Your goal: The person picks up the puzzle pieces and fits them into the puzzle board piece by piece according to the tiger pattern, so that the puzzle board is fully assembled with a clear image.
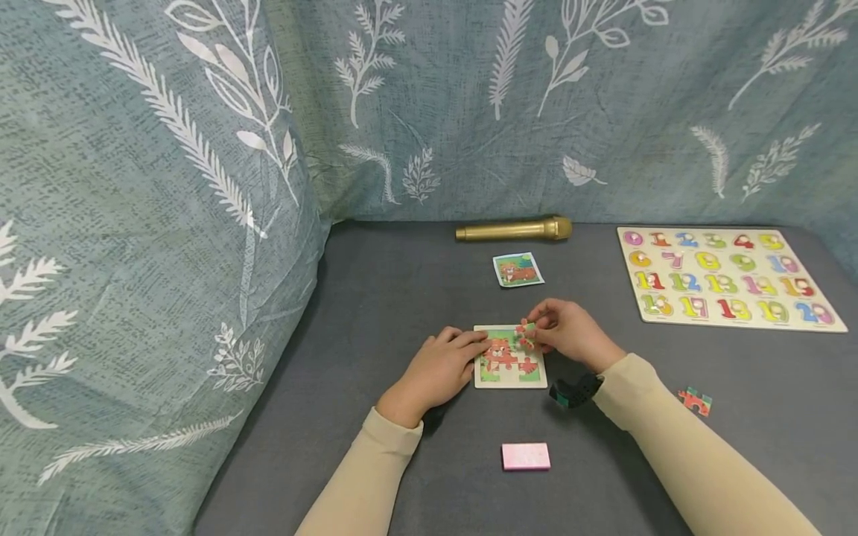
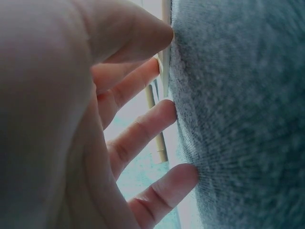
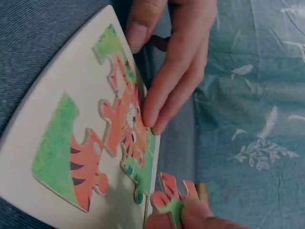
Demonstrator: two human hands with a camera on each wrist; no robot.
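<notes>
A small square jigsaw board [image 1: 477, 378] lies on the dark table, with several tiger pieces in its pale tray. My left hand [image 1: 432, 372] rests at the board's left side. Its fingers are spread and fairly straight, and fingertips touch the edge and the pieces at the upper left. Over the board's upper right, my right hand [image 1: 573, 335] pinches a red and green jigsaw piece [image 3: 167, 202] between thumb and finger. This piece is tilted, above the tray. Bare tray shows beside a green and orange tiger piece [image 3: 86, 167] in the right wrist view.
Another jigsaw piece [image 1: 696, 402] lies near my right forearm. Behind the board is a tiger picture card [image 1: 518, 270], then a gold microphone [image 1: 509, 230]. A number board [image 1: 731, 279] lies at the back right, a pink block [image 1: 526, 456] in front. A leaf-patterned curtain [image 1: 469, 149] borders the table.
</notes>
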